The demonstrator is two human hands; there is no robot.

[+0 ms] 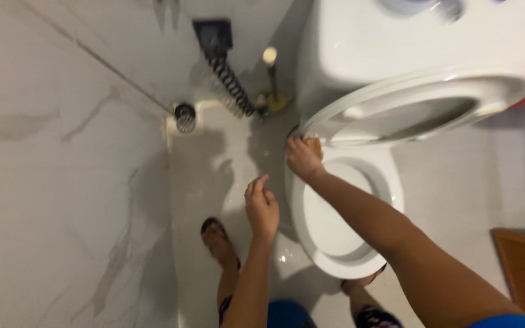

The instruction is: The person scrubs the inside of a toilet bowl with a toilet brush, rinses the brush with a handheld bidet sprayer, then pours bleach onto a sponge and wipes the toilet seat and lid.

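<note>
Right hand (303, 157) presses orange sponge (315, 144) against white toilet rim (396, 188).

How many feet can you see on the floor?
2. One foot in a sandal stands on the floor left of the toilet bowl; the other foot peeks out below the bowl, partly hidden.

The raised white oval toilet seat (396, 112) hung over the far rim of the white ceramic toilet bowl (341, 243), leaving only a narrow gap where the right hand (304, 158) sat. The left hand (261, 206) hovered over open glossy white tiled floor (214, 176). The white marble wall (62, 182) closed the left side; a coiled black-and-white spray hose (232, 85) stood far.
</note>
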